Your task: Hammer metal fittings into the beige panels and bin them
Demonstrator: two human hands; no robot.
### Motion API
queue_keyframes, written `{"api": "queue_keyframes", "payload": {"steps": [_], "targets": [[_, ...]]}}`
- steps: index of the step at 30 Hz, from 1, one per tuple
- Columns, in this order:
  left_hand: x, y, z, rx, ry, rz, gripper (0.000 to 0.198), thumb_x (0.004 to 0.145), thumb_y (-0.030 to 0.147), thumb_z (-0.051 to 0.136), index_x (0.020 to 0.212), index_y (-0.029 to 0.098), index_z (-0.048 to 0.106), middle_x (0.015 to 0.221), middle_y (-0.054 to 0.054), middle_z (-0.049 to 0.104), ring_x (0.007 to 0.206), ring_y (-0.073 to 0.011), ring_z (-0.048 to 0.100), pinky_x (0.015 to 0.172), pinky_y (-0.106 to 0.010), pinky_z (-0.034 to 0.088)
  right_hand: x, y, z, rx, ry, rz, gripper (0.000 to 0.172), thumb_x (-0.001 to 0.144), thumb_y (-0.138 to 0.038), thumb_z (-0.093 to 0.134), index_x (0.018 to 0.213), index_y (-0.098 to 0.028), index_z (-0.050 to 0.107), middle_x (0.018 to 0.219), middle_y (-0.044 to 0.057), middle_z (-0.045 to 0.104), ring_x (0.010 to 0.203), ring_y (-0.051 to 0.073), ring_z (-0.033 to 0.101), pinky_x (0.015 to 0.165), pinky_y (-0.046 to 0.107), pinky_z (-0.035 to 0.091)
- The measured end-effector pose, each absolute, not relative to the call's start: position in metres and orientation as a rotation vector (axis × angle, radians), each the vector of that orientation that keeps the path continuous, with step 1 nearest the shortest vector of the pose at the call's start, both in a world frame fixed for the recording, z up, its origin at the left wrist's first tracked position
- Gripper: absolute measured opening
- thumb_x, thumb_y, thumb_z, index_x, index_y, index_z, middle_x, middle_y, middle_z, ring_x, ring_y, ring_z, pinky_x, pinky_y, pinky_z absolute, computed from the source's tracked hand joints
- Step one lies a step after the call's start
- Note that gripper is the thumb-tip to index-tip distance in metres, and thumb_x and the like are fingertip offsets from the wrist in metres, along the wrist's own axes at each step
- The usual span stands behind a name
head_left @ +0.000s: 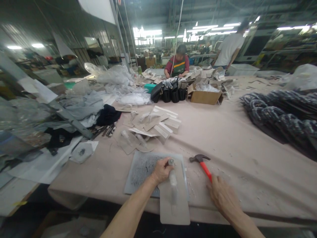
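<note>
My left hand (pixel 162 170) is closed round a small metal punch (pixel 171 162), held upright on a beige cut piece (pixel 174 201) that overhangs the table's front edge. Under the piece lies a grey, pitted cutting mat (pixel 142 170). My right hand (pixel 223 195) grips the red handle of a hammer (pixel 203 163), whose dark head rests on the beige table cloth (pixel 223 132) to the right of the mat.
Several beige cut pieces (pixel 151 127) lie in a loose heap behind the mat. Dark braided straps (pixel 279 115) are piled at the right. Black bags (pixel 170 92) and a cardboard box (pixel 205 96) stand farther back, where a seated person (pixel 178 64) works. Plastic and fabric (pixel 81 109) clutter the left.
</note>
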State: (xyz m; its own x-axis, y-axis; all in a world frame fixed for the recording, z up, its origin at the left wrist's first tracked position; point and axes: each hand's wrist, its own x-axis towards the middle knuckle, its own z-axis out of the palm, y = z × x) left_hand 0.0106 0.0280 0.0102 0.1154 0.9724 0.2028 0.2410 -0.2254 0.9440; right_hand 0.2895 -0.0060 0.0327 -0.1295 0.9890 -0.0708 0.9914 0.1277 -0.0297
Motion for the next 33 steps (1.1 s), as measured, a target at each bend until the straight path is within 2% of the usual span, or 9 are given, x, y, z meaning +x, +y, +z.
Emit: {"api": "queue_keyframes", "payload": {"steps": [3, 5, 10, 13, 16, 20, 23, 26, 33], "targets": [[0.012, 0.028, 0.007, 1.519, 1.216, 1.185, 0.01, 0.077, 0.019, 0.064, 0.086, 0.016, 0.068, 0.076, 0.0, 0.064, 0.069, -0.0146, 0.056, 0.067, -0.023, 0.042, 0.253, -0.015, 0.048, 1.676, 2.855, 0.064, 0.052, 0.087, -0.008, 0.044, 0.138, -0.014, 0.043, 0.141, 0.02, 0.047, 0.117, 0.03, 0.054, 0.091, 0.042, 0.046], [0.014, 0.028, 0.003, 1.439, 1.212, 1.201, 0.014, 0.074, 0.019, 0.065, 0.088, 0.016, 0.068, 0.077, 0.001, 0.065, 0.07, -0.0143, 0.057, 0.067, -0.023, 0.044, 0.222, -0.021, 0.06, 1.251, 3.082, -0.057, 0.06, 0.08, -0.001, 0.045, 0.137, -0.02, 0.045, 0.146, 0.014, 0.043, 0.119, 0.026, 0.051, 0.095, 0.039, 0.044], [0.016, 0.036, -0.001, 1.118, 1.215, 1.301, 0.019, 0.067, 0.027, 0.074, 0.083, 0.016, 0.068, 0.075, 0.001, 0.069, 0.067, -0.0135, 0.06, 0.065, -0.022, 0.047, 0.172, -0.025, 0.058, 0.8, 3.113, -0.082, 0.027, 0.079, -0.005, 0.053, 0.102, -0.019, 0.059, 0.116, 0.009, 0.061, 0.093, 0.023, 0.056, 0.084, 0.039, 0.046], [0.009, 0.043, 0.014, 0.815, 1.214, 1.53, 0.033, 0.063, 0.036, 0.08, 0.083, 0.015, 0.066, 0.075, -0.002, 0.071, 0.066, -0.0142, 0.064, 0.065, -0.024, 0.05, 0.168, -0.021, 0.054, 1.062, 3.063, 0.041, 0.024, 0.082, -0.004, 0.052, 0.1, -0.017, 0.06, 0.107, 0.012, 0.064, 0.093, 0.026, 0.059, 0.087, 0.043, 0.045], [-0.007, 0.045, 0.046, 0.749, 1.181, 1.755, 0.038, 0.065, 0.038, 0.082, 0.09, 0.014, 0.067, 0.083, -0.005, 0.073, 0.075, -0.0164, 0.069, 0.073, -0.027, 0.054, 0.175, -0.015, 0.069, 1.55, 2.781, 0.003, 0.024, 0.083, -0.001, 0.046, 0.095, -0.015, 0.061, 0.094, 0.015, 0.066, 0.086, 0.027, 0.063, 0.077, 0.041, 0.046], [-0.023, 0.043, 0.076, 0.968, 1.161, 1.759, 0.035, 0.07, 0.035, 0.082, 0.094, 0.014, 0.069, 0.087, -0.006, 0.074, 0.079, -0.0176, 0.07, 0.075, -0.027, 0.054, 0.185, -0.016, 0.091, 1.888, 2.497, -0.299, 0.024, 0.092, -0.021, 0.05, 0.113, -0.011, 0.058, 0.09, 0.016, 0.069, 0.084, 0.03, 0.068, 0.069, 0.036, 0.046], [-0.017, 0.039, 0.069, 1.032, 1.159, 1.612, 0.031, 0.071, 0.033, 0.08, 0.093, 0.014, 0.068, 0.084, -0.005, 0.074, 0.077, -0.0174, 0.069, 0.072, -0.026, 0.053, 0.181, -0.025, 0.088, 2.027, 2.421, -0.556, 0.041, 0.096, -0.03, 0.049, 0.131, -0.008, 0.049, 0.092, 0.015, 0.072, 0.089, 0.03, 0.069, 0.073, 0.036, 0.047], [-0.001, 0.037, 0.048, 1.057, 1.13, 1.506, 0.026, 0.074, 0.031, 0.077, 0.093, 0.015, 0.067, 0.085, -0.005, 0.073, 0.079, -0.0168, 0.068, 0.075, -0.026, 0.052, 0.169, -0.035, 0.076, 2.175, 2.345, -0.761, 0.041, 0.099, -0.03, 0.043, 0.134, -0.01, 0.048, 0.094, 0.013, 0.072, 0.092, 0.028, 0.069, 0.077, 0.035, 0.047], [0.026, 0.042, 0.013, 1.181, 1.066, 1.295, 0.023, 0.076, 0.025, 0.07, 0.096, 0.015, 0.065, 0.088, -0.005, 0.073, 0.077, -0.0157, 0.065, 0.072, -0.024, 0.049, 0.152, -0.045, 0.068, 2.136, 2.366, -0.865, 0.041, 0.098, -0.032, 0.043, 0.133, -0.01, 0.05, 0.095, 0.013, 0.072, 0.092, 0.029, 0.069, 0.078, 0.037, 0.048]]}}
